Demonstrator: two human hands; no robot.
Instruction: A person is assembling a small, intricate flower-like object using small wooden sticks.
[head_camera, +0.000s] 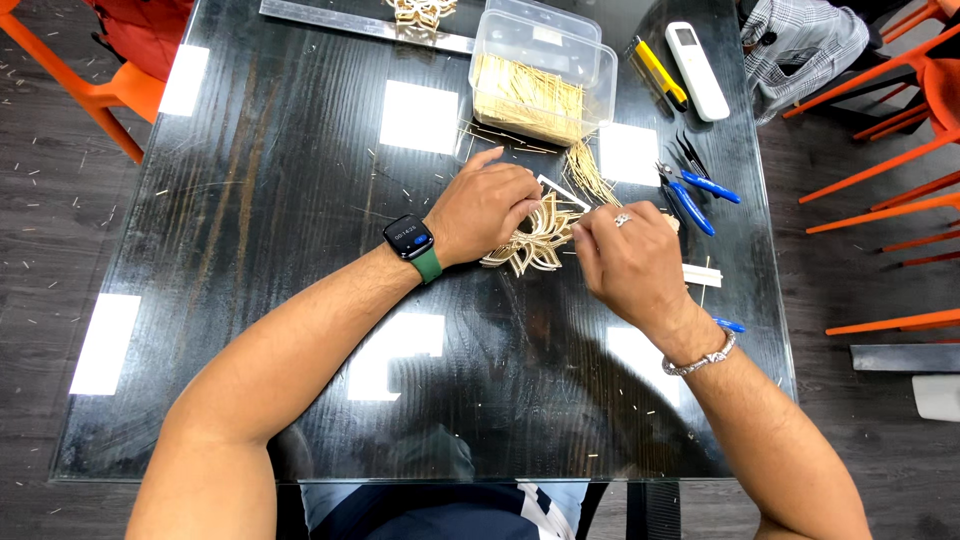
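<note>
A flower-shaped piece made of thin pale wooden strips lies on the dark glass-topped table. My left hand, with a watch on a green strap at the wrist, presses down on the piece's left and upper side. My right hand, with a ring and a silver bracelet, pinches the piece's right edge with thumb and fingers. Part of the piece is hidden under both hands.
A clear plastic tub of thin sticks stands behind the hands, loose sticks beside it. Blue-handled pliers, a yellow utility knife and a white remote lie at right. A metal ruler lies at the far edge. Orange chairs surround the table.
</note>
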